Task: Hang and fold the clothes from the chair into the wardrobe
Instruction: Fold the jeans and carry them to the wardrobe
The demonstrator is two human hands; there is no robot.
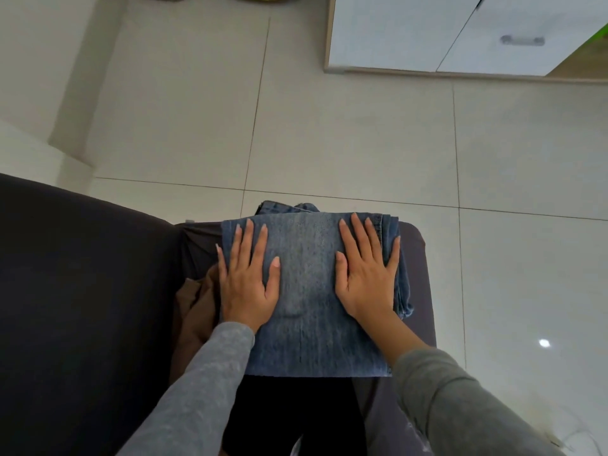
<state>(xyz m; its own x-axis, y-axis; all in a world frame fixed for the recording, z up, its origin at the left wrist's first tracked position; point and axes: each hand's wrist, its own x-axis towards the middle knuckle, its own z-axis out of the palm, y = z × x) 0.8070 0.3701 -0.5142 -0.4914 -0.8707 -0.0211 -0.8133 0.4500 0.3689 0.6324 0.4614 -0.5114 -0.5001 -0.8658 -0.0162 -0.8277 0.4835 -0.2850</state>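
two hands lay flat, fingers straight, gripping nothing. on the chair [82,291], beside a brown garment [194,311], the left hand [245,284] pressed the folded jeans [307,258]; the right hand [368,274] did likewise. lifted carelessly, the layers could slide and the fold open. the wardrobe [411,34] was cut off, its inside hidden.

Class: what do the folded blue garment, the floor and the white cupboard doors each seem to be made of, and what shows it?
Garment: denim, probably cotton, matt; faded blue weave, thick side seams.
Floor: glossy tile, likely ceramic; grout lines, a light's reflection.
Cupboard doors: smooth white board, perhaps laminate; wood-coloured edge, metal-looking handle.
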